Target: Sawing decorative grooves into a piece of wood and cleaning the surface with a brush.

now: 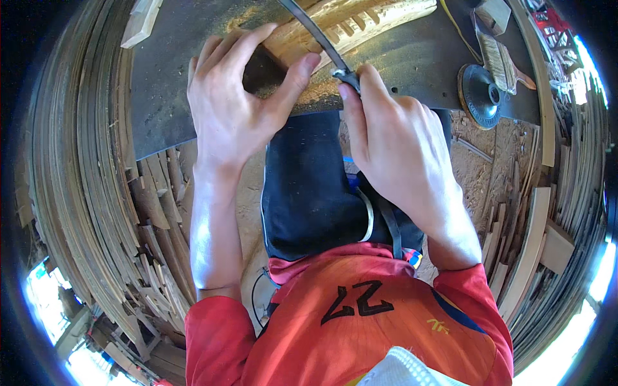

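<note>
A carved piece of light brown wood (380,24) with a row of cut notches lies on the dark worktop, reaching past the top edge of the view. My left hand (238,90) grips its near left end, the thumb against the near side and the index fingertip at the far left corner. My right hand (402,135) is closed round the dark handle of a long narrow metal file (315,33). The file's blade slants up and left across the wood, its far end out of view. Below the blade, the thumb of my left hand rests close by.
Sawdust lies over the dark worktop (170,90). A round black disc (473,96) and a paint brush (499,64) sit at its right end, beside a small wood block (494,14). Another offcut (140,22) is at far left. Stacked wood strips (84,128) flank both sides.
</note>
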Demonstrator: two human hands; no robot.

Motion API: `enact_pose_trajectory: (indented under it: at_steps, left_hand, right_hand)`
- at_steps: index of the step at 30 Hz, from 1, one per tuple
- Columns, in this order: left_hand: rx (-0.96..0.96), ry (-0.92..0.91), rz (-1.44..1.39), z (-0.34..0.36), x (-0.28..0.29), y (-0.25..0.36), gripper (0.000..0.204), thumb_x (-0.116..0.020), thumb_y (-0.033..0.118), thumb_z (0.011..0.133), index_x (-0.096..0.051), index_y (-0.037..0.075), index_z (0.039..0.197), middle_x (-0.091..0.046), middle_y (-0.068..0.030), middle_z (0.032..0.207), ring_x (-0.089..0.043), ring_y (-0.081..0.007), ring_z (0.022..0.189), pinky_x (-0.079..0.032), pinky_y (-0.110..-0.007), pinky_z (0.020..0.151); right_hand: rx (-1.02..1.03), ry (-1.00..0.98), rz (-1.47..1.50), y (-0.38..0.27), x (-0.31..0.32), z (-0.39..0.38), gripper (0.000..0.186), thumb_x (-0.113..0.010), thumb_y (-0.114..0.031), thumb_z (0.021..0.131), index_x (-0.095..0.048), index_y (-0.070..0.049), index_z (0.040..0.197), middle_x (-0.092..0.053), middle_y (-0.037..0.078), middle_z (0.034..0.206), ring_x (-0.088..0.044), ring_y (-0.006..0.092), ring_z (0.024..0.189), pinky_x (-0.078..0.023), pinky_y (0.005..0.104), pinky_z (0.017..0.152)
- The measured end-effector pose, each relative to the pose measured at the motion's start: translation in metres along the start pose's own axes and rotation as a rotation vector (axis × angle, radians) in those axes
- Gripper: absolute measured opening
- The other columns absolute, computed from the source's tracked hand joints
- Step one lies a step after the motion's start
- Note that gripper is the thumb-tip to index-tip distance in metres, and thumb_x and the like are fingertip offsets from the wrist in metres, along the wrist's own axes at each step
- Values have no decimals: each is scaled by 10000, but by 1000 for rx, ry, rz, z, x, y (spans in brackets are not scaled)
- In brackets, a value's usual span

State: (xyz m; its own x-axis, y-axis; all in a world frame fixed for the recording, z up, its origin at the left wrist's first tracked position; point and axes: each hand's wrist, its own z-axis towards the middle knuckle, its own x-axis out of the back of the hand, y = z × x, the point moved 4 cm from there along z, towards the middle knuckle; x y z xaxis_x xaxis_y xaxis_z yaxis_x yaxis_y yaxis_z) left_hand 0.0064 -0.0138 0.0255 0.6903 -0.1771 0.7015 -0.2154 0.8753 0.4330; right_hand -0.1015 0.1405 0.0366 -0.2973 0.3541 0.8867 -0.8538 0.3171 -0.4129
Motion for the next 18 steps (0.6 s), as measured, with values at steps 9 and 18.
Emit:
enact_pose_trajectory:
  at_steps: [9, 18]
  left_hand:
    - [29, -59, -24, 1, -1, -2, 495, -834, 347, 900, -723, -22, 1210, -737, -197, 1125, -702, -326, 1038, -529, -444, 913]
    - [-23, 0, -109, 0, 4, 9, 560, -884, 338, 818, -708, 65, 1274, -724, -114, 1150, -638, -300, 1021, -474, -425, 932]
  right_hand:
    - [-18, -52, -29, 2, 14, -23, 226, -621, -222, 1045, -558, -13, 986, -585, 157, 513, -645, 373, 470, -514, 481, 451]
    - [-88, -18, -76, -4, 6, -26, 210, -614, -240, 1057, -558, -44, 1002, -603, 167, 548, -649, 390, 500, -500, 492, 460]
